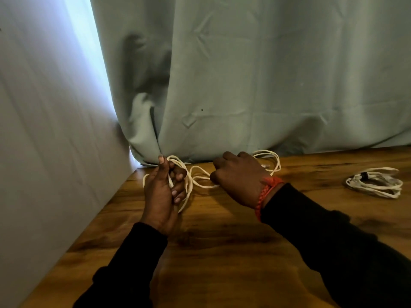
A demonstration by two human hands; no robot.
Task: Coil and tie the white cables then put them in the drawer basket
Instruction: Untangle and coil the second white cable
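Both hands [163, 187] [238, 177] hold loose cable [200, 174]; tied coil [375, 185] beside.

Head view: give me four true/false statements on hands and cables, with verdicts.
1. The left hand grips loops of a white cable. True.
2. The right hand lies flat and open on the table. False: it is curled round the cable.
3. A coiled bundle lies on the table to the right. True.
4. The bundle sits in a basket. False: it lies on bare wood; no basket shows.
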